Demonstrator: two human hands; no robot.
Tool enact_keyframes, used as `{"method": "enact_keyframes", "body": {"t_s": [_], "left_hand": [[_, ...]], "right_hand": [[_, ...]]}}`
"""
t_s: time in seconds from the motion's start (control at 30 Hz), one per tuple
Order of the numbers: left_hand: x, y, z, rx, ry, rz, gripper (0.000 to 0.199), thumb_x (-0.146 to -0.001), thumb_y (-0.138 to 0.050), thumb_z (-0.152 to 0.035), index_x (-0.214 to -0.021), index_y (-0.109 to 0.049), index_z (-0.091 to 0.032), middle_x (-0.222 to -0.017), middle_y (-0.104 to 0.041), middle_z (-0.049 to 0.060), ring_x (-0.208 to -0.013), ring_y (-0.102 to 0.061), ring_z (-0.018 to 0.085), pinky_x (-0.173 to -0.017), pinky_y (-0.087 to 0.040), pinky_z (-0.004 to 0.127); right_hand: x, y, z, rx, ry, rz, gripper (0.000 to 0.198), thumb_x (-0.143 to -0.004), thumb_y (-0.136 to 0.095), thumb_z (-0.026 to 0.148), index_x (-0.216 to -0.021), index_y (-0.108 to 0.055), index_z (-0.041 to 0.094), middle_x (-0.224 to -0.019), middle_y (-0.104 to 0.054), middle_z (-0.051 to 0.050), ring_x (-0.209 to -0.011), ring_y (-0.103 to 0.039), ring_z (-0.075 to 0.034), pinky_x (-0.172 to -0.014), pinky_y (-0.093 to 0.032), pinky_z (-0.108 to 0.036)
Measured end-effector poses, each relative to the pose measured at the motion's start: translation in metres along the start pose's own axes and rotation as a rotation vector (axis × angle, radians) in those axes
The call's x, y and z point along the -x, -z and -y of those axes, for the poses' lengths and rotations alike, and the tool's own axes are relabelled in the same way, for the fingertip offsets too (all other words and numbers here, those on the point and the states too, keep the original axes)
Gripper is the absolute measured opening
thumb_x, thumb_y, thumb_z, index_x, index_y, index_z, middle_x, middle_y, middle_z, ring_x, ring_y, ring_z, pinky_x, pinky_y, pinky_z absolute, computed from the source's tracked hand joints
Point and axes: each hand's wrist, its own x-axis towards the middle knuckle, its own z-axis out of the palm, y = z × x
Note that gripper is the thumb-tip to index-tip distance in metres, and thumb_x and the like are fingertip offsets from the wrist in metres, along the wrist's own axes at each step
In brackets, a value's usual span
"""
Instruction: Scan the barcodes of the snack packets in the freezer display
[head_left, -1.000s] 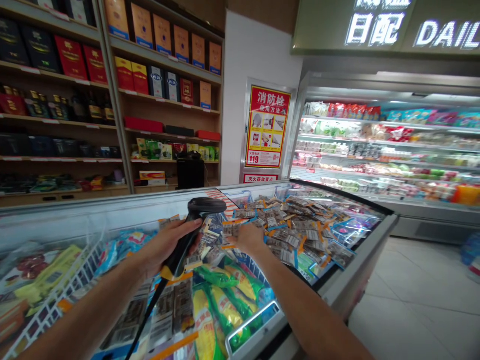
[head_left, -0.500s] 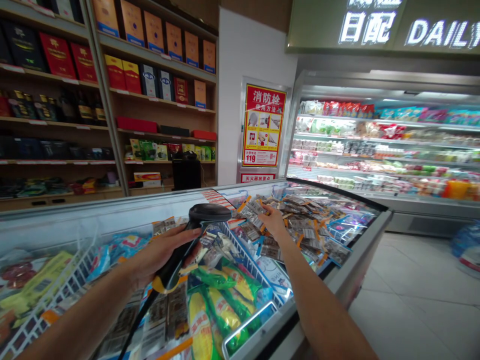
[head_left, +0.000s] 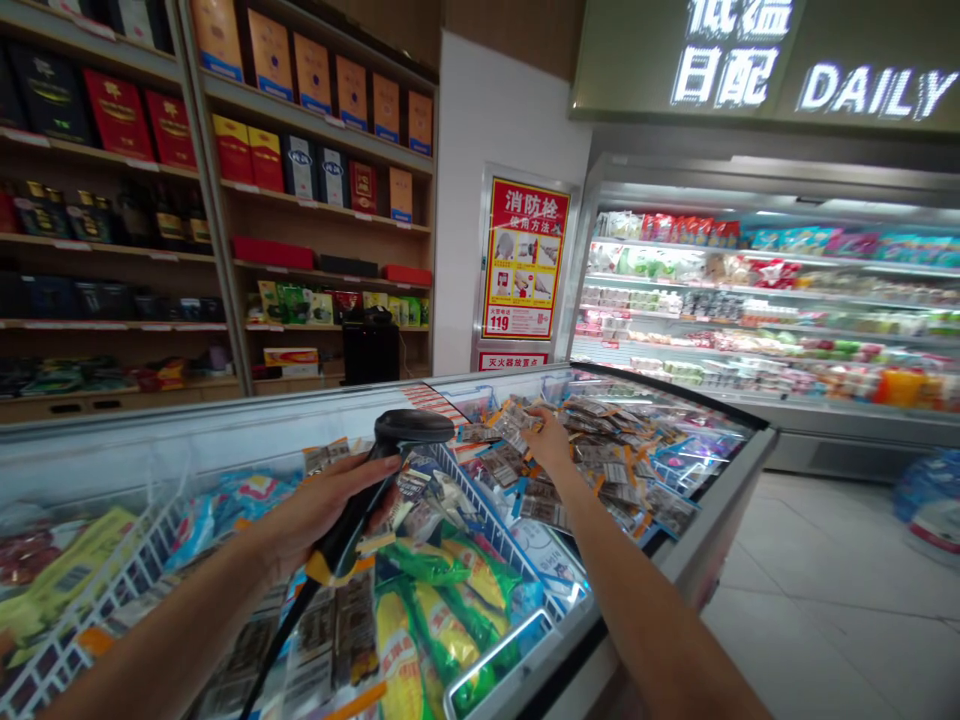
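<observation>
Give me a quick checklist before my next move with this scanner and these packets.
1. Scanner held: ok, gripped in the left hand.
2. Packet held: ok, its edge is in the right hand.
3. Packet's barcode readable: cannot tell, the print is too blurred.
4. Cord free of snags: cannot tell, it runs out of the picture.
5. Other packets neatly stacked: not ok, they overlap in a loose heap.
</observation>
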Motion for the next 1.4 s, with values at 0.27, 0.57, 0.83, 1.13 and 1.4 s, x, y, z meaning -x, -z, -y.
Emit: {"method": "enact_keyframes", "body": {"t_s": [0.27,0.57,0.83,1.13,1.4], "left_hand": [[-0.003,0.005,0.001,-0.019,0.016,-0.019,0.037,-0.063,-0.061,-0.051,-0.071,-0.051,-0.015,-0.055,-0.057,-0.002,-0.045,-0.048,0.007,-0.043,-0.035,0.017],[0.002,0.008,-0.011,0.019,0.005,-0.091,0.037,-0.06,-0.064,-0.049,-0.069,-0.051,-0.015,-0.052,-0.055,-0.003,-0.042,-0.047,0.007,-0.042,-0.036,0.018],[0.003,0.015,-0.012,-0.017,-0.048,-0.087,0.036,-0.064,-0.059,-0.05,-0.067,-0.054,-0.015,-0.054,-0.055,-0.001,-0.044,-0.047,0.008,-0.042,-0.036,0.018],[0.003,0.014,-0.014,0.012,-0.045,-0.05,0.035,-0.067,-0.057,-0.048,-0.067,-0.054,-0.014,-0.056,-0.055,-0.001,-0.045,-0.047,0.007,-0.045,-0.037,0.019],[0.002,0.003,-0.01,0.018,0.004,-0.052,0.033,-0.066,-0.06,-0.047,-0.068,-0.051,-0.015,-0.054,-0.056,-0.002,-0.044,-0.048,0.008,-0.043,-0.035,0.018]], "right_hand": [[-0.033,0.011,-0.017,0.103,-0.038,-0.047,0.022,-0.071,-0.048,0.013,-0.089,-0.061,0.009,-0.082,-0.063,-0.013,-0.082,-0.059,-0.025,-0.075,-0.04,-0.035],[-0.008,-0.005,0.008,0.125,0.119,-0.004,0.028,-0.073,-0.049,0.018,-0.097,-0.061,0.017,-0.119,-0.05,-0.014,-0.115,-0.041,-0.031,-0.092,-0.031,-0.044],[0.062,-0.079,0.096,0.129,0.511,0.542,0.036,-0.077,-0.049,0.032,-0.109,-0.057,0.016,-0.113,-0.058,-0.01,-0.107,-0.051,-0.023,-0.089,-0.038,-0.036],[0.078,-0.084,0.097,0.296,0.785,0.635,0.036,-0.085,-0.032,0.028,-0.117,-0.05,0.026,-0.121,-0.054,-0.006,-0.109,-0.048,-0.024,-0.085,-0.038,-0.045],[0.061,-0.037,0.09,0.385,0.632,0.579,0.031,-0.078,-0.042,0.024,-0.102,-0.062,0.019,-0.096,-0.066,-0.011,-0.094,-0.058,-0.027,-0.082,-0.04,-0.042]]}}
